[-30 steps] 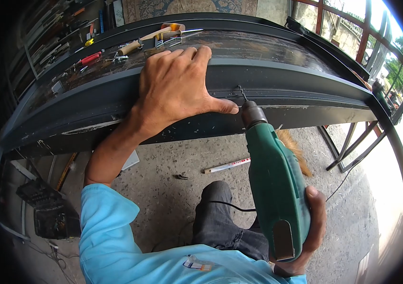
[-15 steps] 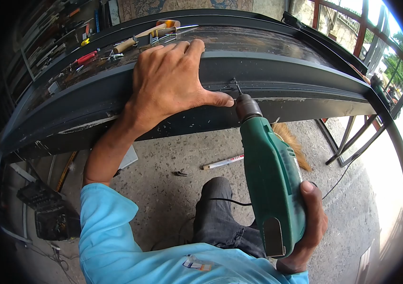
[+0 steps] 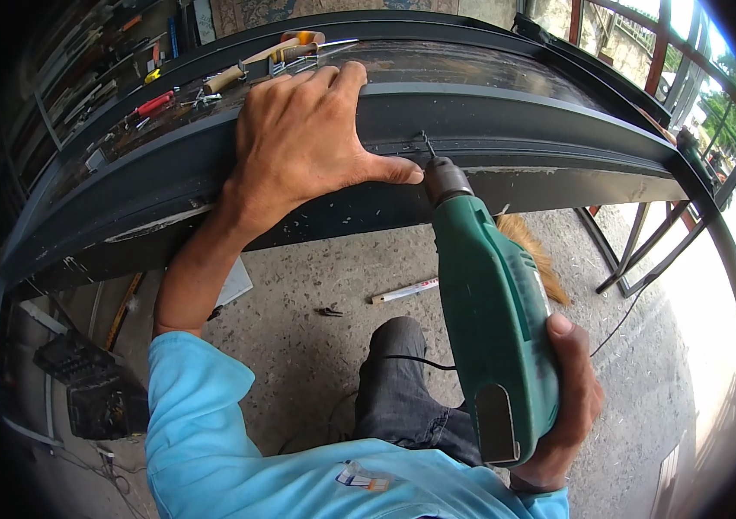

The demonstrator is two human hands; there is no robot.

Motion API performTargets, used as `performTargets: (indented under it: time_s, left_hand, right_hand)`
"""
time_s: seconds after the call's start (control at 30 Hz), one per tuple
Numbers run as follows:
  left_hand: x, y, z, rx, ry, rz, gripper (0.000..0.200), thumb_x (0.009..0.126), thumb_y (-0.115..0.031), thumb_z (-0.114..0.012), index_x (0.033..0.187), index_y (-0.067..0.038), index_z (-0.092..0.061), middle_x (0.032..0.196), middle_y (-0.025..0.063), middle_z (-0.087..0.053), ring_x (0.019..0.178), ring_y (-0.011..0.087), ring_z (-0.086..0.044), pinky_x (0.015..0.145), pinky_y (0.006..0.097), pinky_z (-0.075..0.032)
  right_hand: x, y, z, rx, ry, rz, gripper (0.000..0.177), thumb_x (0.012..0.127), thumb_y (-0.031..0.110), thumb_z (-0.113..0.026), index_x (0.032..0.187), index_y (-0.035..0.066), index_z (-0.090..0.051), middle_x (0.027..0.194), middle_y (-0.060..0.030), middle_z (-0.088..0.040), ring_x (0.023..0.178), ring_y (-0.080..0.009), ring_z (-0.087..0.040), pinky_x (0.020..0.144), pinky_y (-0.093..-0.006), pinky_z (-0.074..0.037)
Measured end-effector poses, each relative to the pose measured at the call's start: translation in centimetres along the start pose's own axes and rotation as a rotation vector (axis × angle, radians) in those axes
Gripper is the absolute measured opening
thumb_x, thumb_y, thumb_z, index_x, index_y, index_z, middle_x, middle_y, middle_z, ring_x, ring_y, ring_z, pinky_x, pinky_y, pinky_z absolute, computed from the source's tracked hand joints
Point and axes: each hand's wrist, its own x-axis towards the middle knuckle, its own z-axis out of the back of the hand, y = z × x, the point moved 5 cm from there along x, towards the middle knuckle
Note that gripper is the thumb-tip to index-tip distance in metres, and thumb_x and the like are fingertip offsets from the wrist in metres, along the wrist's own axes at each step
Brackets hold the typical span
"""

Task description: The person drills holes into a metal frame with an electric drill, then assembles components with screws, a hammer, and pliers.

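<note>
My right hand point(image 3: 574, 394) is wrapped round the grip of a green power drill point(image 3: 493, 298). A thin drill bit point(image 3: 430, 147) sticks out of its dark chuck point(image 3: 448, 179), and its tip meets the face of a dark grey metal bar point(image 3: 506, 121). Metal shavings cling around the tip. My left hand point(image 3: 299, 143) grips that bar, its fingers hooked over the top edge and its thumb stretched along the face, close to the chuck. The fingertips are hidden behind the edge.
Behind the bar lie a hammer point(image 3: 230, 80), a red-handled tool point(image 3: 154, 105) and several screws. On the floor are a white and red tube point(image 3: 403, 291), a broom head point(image 3: 532, 255) and a dark toolbox point(image 3: 100, 406). A black cable point(image 3: 420, 361) crosses my leg.
The view has shifted slightly, so the bar and drill appear a little higher. Both hands keep their holds, and the bit stays at the same spot on the bar.
</note>
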Motion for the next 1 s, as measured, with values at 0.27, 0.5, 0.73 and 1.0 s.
performTargets:
  time_s: [0.27,0.5,0.73,1.0]
  left_hand:
    - [-0.2,-0.1,0.0,-0.001,-0.038,-0.016,0.094,0.047,-0.081,-0.069,0.095,-0.001,-0.059,0.081,0.0143,-0.066,0.073,0.0295,-0.068,0.068,0.0388,-0.053]
    - [-0.1,0.0,0.0,0.005,-0.036,-0.02,0.098,0.048,-0.085,-0.064,0.094,0.001,-0.061,0.078,0.0154,-0.066,0.073,0.0281,-0.068,0.066,0.0399,-0.053]
    - [0.0,0.0,0.1,-0.001,-0.102,-0.056,0.098,0.049,-0.087,-0.061,0.093,0.001,-0.061,0.075,0.0151,-0.065,0.071,0.0286,-0.067,0.065,0.039,-0.053]
    - [0.0,-0.1,0.2,-0.003,-0.064,-0.039,0.099,0.05,-0.088,-0.06,0.093,0.001,-0.061,0.076,0.0152,-0.065,0.073,0.0289,-0.067,0.066,0.0397,-0.053]
  right_hand:
    - [-0.1,0.4,0.1,-0.002,0.008,-0.008,0.065,0.073,0.025,-0.072,0.129,0.002,-0.047,0.094,-0.0211,-0.066,0.082,-0.0267,-0.069,0.07,-0.0338,-0.055]
    - [-1.4,-1.0,1.4,0.213,-0.013,-0.162,0.068,0.073,0.032,-0.069,0.128,0.0,-0.046,0.095,-0.0227,-0.065,0.081,-0.0277,-0.069,0.069,-0.0345,-0.057]
    - [-3.7,-2.8,0.8,0.643,-0.339,-0.828,0.071,0.073,0.039,-0.067,0.127,-0.003,-0.046,0.097,-0.0242,-0.065,0.08,-0.0286,-0.069,0.068,-0.0352,-0.058]
    - [-3.4,-3.7,-0.4,0.855,-0.474,-1.169,0.076,0.073,0.046,-0.064,0.126,-0.005,-0.046,0.098,-0.0259,-0.064,0.079,-0.0297,-0.069,0.067,-0.0359,-0.059]
